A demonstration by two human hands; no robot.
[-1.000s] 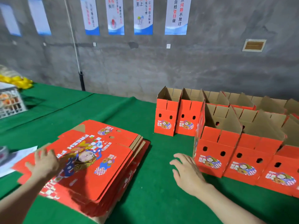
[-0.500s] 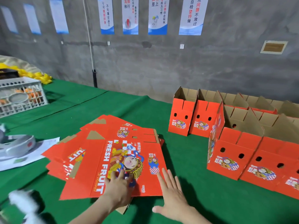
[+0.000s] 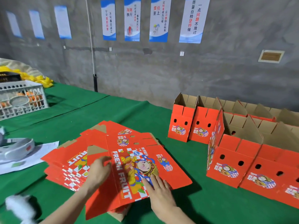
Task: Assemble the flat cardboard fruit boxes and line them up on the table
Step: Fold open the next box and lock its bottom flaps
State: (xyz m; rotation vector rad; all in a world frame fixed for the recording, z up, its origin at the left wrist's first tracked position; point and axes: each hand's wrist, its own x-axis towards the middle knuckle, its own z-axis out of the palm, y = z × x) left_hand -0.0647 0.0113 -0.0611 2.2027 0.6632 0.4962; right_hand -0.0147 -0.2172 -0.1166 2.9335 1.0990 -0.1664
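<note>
While the top flat red "FRESH FRUIT" cardboard box blank (image 3: 134, 167) lies skewed on the stack of flat red blanks (image 3: 64, 159), mid green cloth-covered table (image 3: 202, 207), L hand (image 3: 98, 172) sits on its left panel w/ fingers curled; can't tell if they pinch the card. R hand (image 3: 159, 193) presses flat on the near-right part, fingers straight, gripping nothing. Assembled red open-top boxes (image 3: 229, 165) stand in rows to the right, a white plastic crate (image 3: 21, 101) far left.
</note>
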